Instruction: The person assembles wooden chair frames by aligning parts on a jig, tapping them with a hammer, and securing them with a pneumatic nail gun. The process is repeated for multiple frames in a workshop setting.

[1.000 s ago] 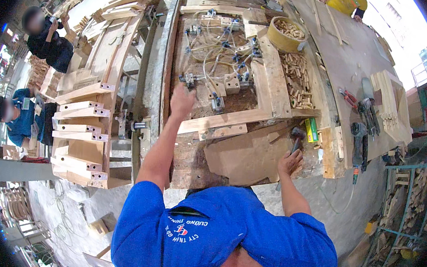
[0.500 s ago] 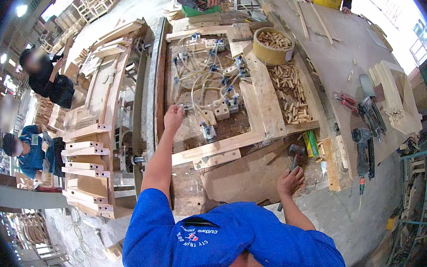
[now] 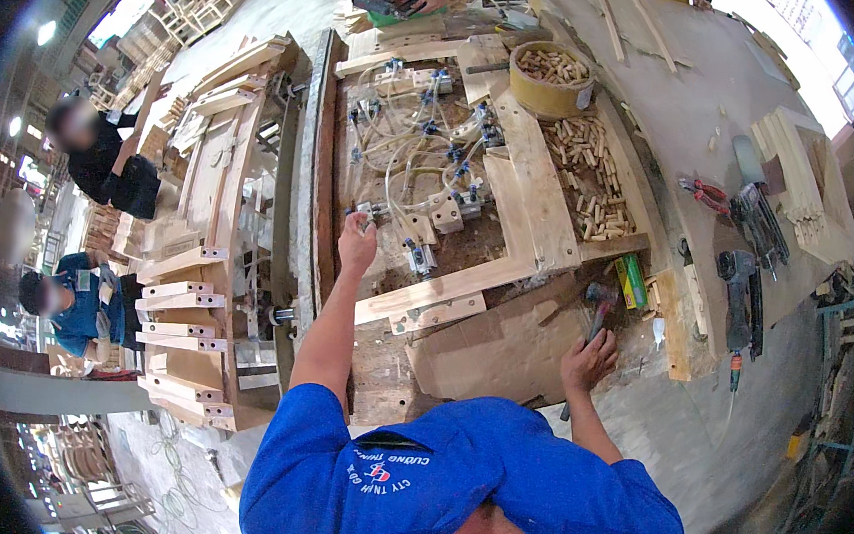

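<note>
My right hand (image 3: 590, 361) is wrapped round the handle of a hammer (image 3: 602, 296), whose dark head rests on the bench above a brown cardboard sheet (image 3: 485, 357). At the left side of a wooden jig, my left hand (image 3: 357, 244) has its fingers pinched together beside a small metal air fitting (image 3: 371, 208); what they grip, if anything, is hidden. Inside the jig's pale wooden frame (image 3: 445, 291), clear hoses (image 3: 395, 169) link several blue-and-metal fittings. Close by is a wooden block (image 3: 445, 214) with holes.
A yellow tub (image 3: 551, 96) holds wooden dowels, and loose dowels (image 3: 590, 174) lie in a tray below it. A green-yellow box (image 3: 632, 281), pliers (image 3: 705, 195) and a power driver (image 3: 737, 276) lie rightward. Drilled wooden parts (image 3: 184, 298) stack at left. Co-workers stand at the far side and left.
My left hand has shifted slightly right and down, its fingers closer to the air fitting. My right hand keeps its hold on the hammer. The whole view has moved a little.
</note>
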### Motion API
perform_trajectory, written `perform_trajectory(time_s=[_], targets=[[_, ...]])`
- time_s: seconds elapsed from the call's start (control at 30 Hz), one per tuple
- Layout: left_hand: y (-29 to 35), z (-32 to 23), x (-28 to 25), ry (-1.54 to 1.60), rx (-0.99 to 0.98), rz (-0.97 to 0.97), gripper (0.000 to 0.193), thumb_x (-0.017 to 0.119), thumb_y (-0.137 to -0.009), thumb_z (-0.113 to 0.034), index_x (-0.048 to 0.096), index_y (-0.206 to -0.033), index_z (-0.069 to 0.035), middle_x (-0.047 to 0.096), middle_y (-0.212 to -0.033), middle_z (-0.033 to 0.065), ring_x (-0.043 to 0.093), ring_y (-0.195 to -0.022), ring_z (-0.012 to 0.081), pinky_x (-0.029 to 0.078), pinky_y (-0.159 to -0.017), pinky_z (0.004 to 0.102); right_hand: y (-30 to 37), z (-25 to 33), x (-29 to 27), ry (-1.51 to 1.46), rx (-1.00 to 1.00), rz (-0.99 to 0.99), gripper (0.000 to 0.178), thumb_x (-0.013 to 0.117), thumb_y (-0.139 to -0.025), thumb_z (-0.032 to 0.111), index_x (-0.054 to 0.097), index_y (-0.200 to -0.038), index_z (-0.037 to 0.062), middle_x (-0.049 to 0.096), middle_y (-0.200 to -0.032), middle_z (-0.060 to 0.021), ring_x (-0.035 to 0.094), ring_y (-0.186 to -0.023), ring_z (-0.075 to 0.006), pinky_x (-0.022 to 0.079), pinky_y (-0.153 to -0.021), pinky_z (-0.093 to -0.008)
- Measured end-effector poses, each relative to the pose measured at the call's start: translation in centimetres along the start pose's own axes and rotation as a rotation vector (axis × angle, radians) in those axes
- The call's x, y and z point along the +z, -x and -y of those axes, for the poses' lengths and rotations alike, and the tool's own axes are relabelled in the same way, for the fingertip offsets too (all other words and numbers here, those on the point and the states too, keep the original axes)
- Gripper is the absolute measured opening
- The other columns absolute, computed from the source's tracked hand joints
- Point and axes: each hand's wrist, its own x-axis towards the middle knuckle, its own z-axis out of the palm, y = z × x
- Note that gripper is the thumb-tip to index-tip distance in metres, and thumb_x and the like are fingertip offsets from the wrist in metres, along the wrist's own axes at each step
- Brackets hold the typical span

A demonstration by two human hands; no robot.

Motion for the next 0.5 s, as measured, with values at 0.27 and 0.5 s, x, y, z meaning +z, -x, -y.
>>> perform_trajectory(time_s=[0.27,0.5], targets=[[0.4,-0.3,0.0,0.033,0.111,-0.061,0.05,0.07,-0.093,-0.021,0.052,-0.139,-0.011,0.069,-0.125,0.0125,0.072,-0.092,0.0274,0.056,-0.08,0.0405,-0.1,0.0,-0.1,0.0,0.035,0.021,0.056,0.064,-0.093,0.027,0.051,-0.142,0.0036,0.044,-0.149,-0.0151,0.041,-0.134,-0.0426,0.034,-0.109,-0.06],[3.0,0.2,-1.0,0.236,-0.01,-0.015,0.042,0.067,-0.095,-0.02,0.059,-0.135,-0.009,0.075,-0.111,0.008,0.068,-0.076,0.0129,0.056,-0.064,0.0317,0.0,0.3,-0.5,-0.025,-0.013,0.0,0.056,0.066,-0.092,0.027,0.053,-0.139,-0.0016,0.046,-0.149,-0.0185,0.043,-0.132,-0.0438,0.037,-0.107,-0.0586]])
